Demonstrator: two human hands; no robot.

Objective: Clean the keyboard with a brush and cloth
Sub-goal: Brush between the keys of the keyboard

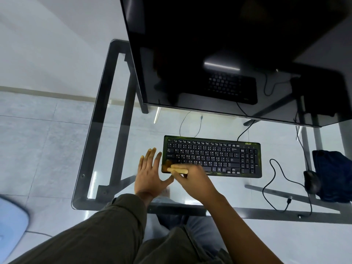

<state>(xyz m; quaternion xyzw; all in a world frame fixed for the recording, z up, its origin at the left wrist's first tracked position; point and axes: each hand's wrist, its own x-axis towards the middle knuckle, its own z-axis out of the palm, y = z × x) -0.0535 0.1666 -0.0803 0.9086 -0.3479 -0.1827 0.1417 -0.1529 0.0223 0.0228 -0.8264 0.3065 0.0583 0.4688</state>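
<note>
Right hand grips wooden brush, bristles on keyboard front-left corner, mid-desk. Left hand flat, fingers spread, prob. bracing kbd's left edge. Dark cloth waits at desk's right edge.

A glass desk on a dark metal frame filled the frame's centre; on it lay a black keyboard, a monitor above, a mouse and dark cloth at right.
</note>
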